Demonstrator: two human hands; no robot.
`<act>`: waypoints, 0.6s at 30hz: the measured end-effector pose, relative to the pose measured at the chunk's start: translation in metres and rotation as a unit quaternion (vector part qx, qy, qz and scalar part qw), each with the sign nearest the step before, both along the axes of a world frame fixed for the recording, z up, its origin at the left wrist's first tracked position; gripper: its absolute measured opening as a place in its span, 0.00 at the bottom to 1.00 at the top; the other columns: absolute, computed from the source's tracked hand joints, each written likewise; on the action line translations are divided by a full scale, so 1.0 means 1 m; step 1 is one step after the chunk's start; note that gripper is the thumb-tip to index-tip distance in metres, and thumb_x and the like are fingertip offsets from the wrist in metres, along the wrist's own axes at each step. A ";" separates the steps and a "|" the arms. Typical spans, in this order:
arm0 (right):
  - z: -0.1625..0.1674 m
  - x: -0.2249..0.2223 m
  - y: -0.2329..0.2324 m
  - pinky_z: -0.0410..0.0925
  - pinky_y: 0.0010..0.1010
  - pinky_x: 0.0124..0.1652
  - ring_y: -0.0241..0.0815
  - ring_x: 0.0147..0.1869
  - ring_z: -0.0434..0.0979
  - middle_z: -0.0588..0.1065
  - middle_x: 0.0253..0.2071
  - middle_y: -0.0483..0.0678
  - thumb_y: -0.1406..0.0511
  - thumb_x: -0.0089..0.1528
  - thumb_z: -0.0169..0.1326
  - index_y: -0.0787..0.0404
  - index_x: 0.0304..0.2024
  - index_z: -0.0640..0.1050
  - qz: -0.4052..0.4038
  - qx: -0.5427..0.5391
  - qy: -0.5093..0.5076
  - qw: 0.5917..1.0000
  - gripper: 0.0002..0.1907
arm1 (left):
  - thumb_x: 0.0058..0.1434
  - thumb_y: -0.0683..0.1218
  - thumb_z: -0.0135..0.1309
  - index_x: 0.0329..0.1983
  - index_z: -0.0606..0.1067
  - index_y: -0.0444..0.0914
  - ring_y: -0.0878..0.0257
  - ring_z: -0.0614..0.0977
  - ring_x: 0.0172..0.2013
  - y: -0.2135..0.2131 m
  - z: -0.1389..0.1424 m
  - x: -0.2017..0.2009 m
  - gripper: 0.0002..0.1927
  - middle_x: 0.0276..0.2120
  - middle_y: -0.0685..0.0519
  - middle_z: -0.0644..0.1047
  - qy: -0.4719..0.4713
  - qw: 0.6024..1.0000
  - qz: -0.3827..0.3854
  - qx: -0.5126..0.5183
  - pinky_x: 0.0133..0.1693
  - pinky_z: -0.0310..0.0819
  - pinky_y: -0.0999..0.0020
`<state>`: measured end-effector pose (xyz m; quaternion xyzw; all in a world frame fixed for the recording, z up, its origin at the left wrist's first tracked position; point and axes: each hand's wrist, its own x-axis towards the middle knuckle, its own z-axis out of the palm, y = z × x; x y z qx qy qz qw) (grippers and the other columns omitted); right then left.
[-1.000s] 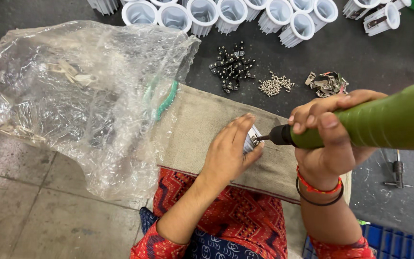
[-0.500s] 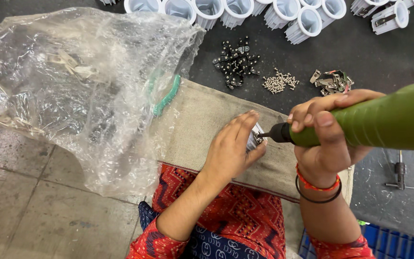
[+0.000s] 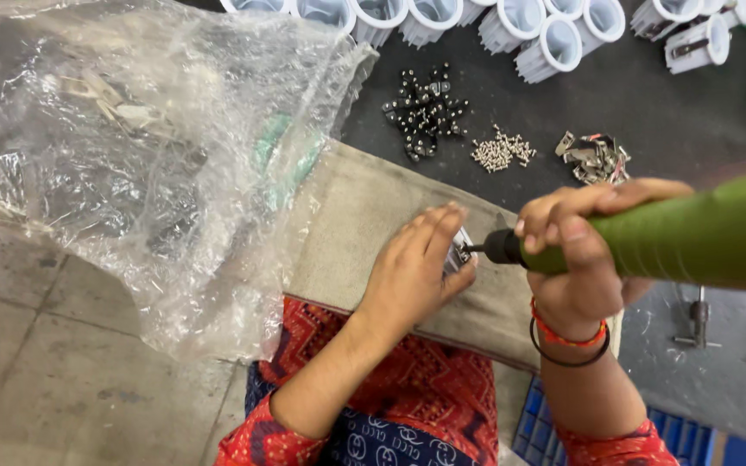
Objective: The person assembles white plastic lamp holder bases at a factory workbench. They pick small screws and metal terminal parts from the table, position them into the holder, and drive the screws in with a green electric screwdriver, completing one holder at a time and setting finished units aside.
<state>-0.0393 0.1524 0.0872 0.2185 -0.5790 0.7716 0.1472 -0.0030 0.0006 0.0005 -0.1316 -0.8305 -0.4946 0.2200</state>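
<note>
Left hand (image 3: pixel 416 272) closing around a small metal part (image 3: pixel 458 255) on the beige pad (image 3: pixel 364 216), right hand (image 3: pixel 576 259) gripping a green driver (image 3: pixel 692 242), its tip touching the part, plastic bag (image 3: pixel 148 147) lying left, screws (image 3: pixel 501 151) lying far.

The green driver (image 3: pixel 692 242) in the right hand (image 3: pixel 576 259) has a matt plastic body, smooth, with a dark glossy collar at its nose. The small part (image 3: pixel 458 255) under the left hand (image 3: pixel 416 272) glints like bright metal. Both rest over a beige cloth pad (image 3: pixel 364 216), coarse and dull. The clear plastic bag (image 3: pixel 148 155) is thin, crinkled and shiny. Toward the far edge of the dark, matt, scuffed bench (image 3: pixel 692 129) lie dark glossy screws (image 3: pixel 425 110), pale metal screws (image 3: pixel 501 148) and white ribbed plastic housings (image 3: pixel 554 43). The floor (image 3: pixel 45 362) is rough grey concrete.
</note>
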 end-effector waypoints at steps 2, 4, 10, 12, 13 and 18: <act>0.000 0.001 0.003 0.69 0.36 0.33 0.43 0.26 0.71 0.70 0.28 0.52 0.75 0.69 0.52 0.61 0.52 0.62 0.014 -0.002 -0.004 1.000 0.15 | 0.60 0.49 0.63 0.62 0.68 0.33 0.44 0.79 0.58 0.001 -0.001 -0.002 0.30 0.58 0.40 0.75 -0.002 1.000 0.003 -0.007 0.59 0.74 0.53; 0.000 0.002 0.005 0.69 0.37 0.35 0.43 0.27 0.71 0.69 0.29 0.52 0.75 0.68 0.52 0.61 0.52 0.61 0.026 -0.008 -0.009 1.000 0.15 | 0.60 0.49 0.62 0.62 0.68 0.33 0.43 0.79 0.58 0.002 -0.002 -0.002 0.30 0.58 0.40 0.75 -0.006 1.000 0.008 -0.015 0.60 0.74 0.52; -0.001 0.002 0.008 0.71 0.39 0.35 0.43 0.26 0.71 0.69 0.28 0.51 0.74 0.66 0.52 0.60 0.51 0.61 0.034 -0.010 -0.014 0.999 0.16 | 0.59 0.50 0.63 0.62 0.68 0.33 0.41 0.78 0.59 0.002 -0.004 -0.002 0.31 0.59 0.39 0.75 -0.021 0.999 0.005 -0.025 0.61 0.72 0.50; -0.002 0.002 0.010 0.71 0.39 0.35 0.43 0.26 0.72 0.69 0.28 0.52 0.73 0.66 0.53 0.60 0.51 0.61 0.041 -0.002 -0.007 0.999 0.16 | 0.58 0.51 0.63 0.62 0.69 0.33 0.40 0.78 0.59 0.002 -0.004 -0.003 0.32 0.59 0.39 0.75 -0.030 0.999 0.001 -0.026 0.61 0.72 0.50; -0.002 0.002 0.010 0.71 0.39 0.35 0.43 0.26 0.72 0.70 0.28 0.52 0.73 0.66 0.53 0.59 0.51 0.61 0.043 0.001 -0.006 0.999 0.17 | 0.58 0.51 0.63 0.62 0.69 0.33 0.40 0.78 0.59 0.002 -0.004 -0.002 0.32 0.59 0.39 0.75 -0.032 0.999 0.004 -0.028 0.61 0.72 0.50; -0.004 -0.002 0.014 0.71 0.37 0.34 0.42 0.27 0.72 0.70 0.27 0.52 0.72 0.66 0.54 0.59 0.53 0.62 0.060 -0.008 -0.016 0.998 0.18 | 0.59 0.51 0.63 0.62 0.69 0.34 0.41 0.78 0.59 0.004 -0.006 -0.004 0.31 0.60 0.40 0.75 -0.033 0.999 0.006 -0.031 0.62 0.72 0.50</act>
